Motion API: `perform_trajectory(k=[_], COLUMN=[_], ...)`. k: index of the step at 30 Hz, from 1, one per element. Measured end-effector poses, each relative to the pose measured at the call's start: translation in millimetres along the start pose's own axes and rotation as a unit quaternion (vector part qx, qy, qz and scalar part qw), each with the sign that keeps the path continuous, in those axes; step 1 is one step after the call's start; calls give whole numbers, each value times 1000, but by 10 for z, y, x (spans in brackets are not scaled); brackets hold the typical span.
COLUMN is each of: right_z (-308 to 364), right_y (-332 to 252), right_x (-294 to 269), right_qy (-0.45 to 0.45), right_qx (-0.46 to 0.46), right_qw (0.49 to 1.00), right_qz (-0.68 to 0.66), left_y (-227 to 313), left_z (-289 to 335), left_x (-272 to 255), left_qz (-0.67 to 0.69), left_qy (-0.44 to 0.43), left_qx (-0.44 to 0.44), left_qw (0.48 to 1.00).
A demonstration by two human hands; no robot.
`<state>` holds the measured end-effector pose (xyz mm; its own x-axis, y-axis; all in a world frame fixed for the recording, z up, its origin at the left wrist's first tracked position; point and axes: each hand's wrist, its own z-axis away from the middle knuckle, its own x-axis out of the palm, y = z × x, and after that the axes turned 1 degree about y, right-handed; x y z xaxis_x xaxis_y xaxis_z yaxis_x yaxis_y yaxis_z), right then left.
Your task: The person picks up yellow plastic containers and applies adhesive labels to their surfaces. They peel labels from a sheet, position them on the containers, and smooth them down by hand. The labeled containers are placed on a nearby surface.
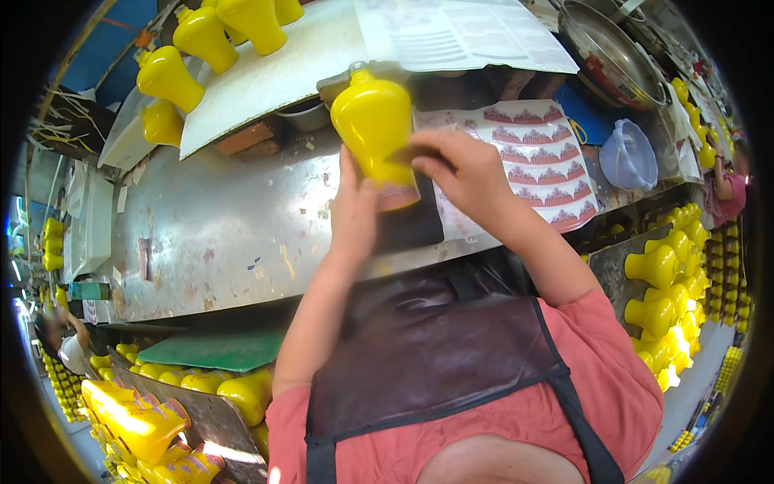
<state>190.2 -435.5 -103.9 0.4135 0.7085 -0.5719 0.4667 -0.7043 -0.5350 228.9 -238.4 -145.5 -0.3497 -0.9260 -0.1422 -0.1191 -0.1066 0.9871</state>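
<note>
Fingers (348, 167) hold vase (371, 117) (bench edge (266, 291) near).

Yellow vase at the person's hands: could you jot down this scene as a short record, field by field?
Main thing: yellow vase, neck pointing away from the person, patterned band near its base
Left hand: holding the vase low on its left side
Right hand: fingers at the vase's lower right side; blurred, grip unclear
Work surface: scuffed metal table
Right of the vase: sheet of printed patterns, then a pale lilac bucket
Far left: more yellow vases by a white board
</note>
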Motion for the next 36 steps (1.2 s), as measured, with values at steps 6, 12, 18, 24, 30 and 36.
perform_trajectory(k=[6,12,18,24,30,36], right_z=[32,74,211,203,167,379], right_y=[-184,-341,-329,-148,362,608], right_x=[-24,52,65,-186,-537,-1120], right_qy=[-43,-105,-82,-163,-83,-85], right_qx=[-67,-251,-197,70,429,567], right_qw=[989,956,973,972,818,779], right_qz=[123,107,82,-151,-375,-255], left_y=[-148,-173,-171,-123,-103,-175], left_z=[56,-80,-315,-283,-276,-189], left_x=[-46,-123,-57,49,57,72], left_qz=[92,101,-86,82,142,80], left_qy=[34,69,47,39,29,63], left_qx=[49,26,52,-3,-24,5], left_qw=[994,992,994,996,989,995])
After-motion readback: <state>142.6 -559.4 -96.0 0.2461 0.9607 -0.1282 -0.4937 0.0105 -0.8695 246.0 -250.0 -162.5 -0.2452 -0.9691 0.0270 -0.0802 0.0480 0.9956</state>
